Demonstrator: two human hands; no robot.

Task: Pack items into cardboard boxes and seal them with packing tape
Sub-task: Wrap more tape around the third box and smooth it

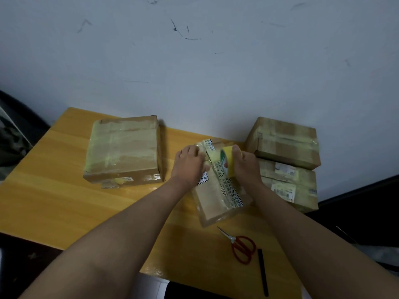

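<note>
while both hands work at the small box:
left hand (190,162): fingers flat, pressing small cardboard box (218,197)
right hand (245,164): fingers curled around yellow tape roll (227,156)
scissors (240,247): near box, on table (54,190)

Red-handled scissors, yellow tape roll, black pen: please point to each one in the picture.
Red-handled scissors (243,250), head view, on the red handle loops.
Yellow tape roll (227,157), head view, on its yellow outer side.
Black pen (262,272), head view, on the middle of its barrel.
</note>
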